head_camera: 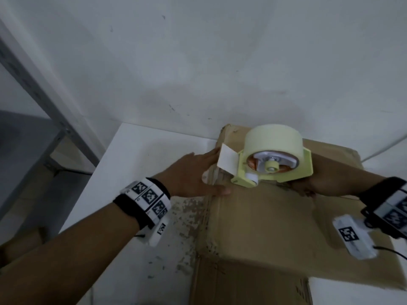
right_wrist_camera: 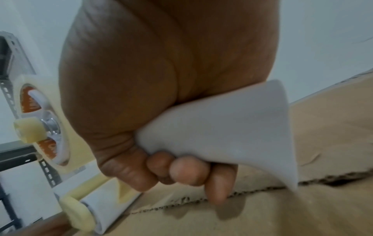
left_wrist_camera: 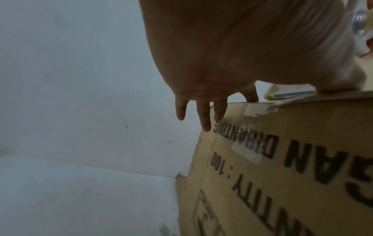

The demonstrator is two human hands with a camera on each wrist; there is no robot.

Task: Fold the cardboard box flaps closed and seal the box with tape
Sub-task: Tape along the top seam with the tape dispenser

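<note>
The brown cardboard box (head_camera: pixel 264 227) lies on a white table with its top flaps folded down; a seam (right_wrist_camera: pixel 262 188) runs across the top. My left hand (head_camera: pixel 193 172) rests flat at the box's far left top edge, thumb on top, straight fingers (left_wrist_camera: pixel 203 115) hanging down the printed side (left_wrist_camera: pixel 302 159). My right hand (head_camera: pixel 317 181), mostly hidden behind the tool, grips the white handle (right_wrist_camera: pixel 232 124) of a pale yellow tape dispenser (head_camera: pixel 273 150). The dispenser stands on the box top at that same edge, its white front tab (head_camera: pixel 226 159) by my left fingers.
The white table (head_camera: pixel 132 150) stands against a white wall (head_camera: pixel 220 62) right behind the box. A grey metal shelf frame (head_camera: pixel 44 102) stands to the left. A thin cable (head_camera: pixel 385 146) runs behind the box at the right. The table surface near the box is scuffed (head_camera: pixel 187 216).
</note>
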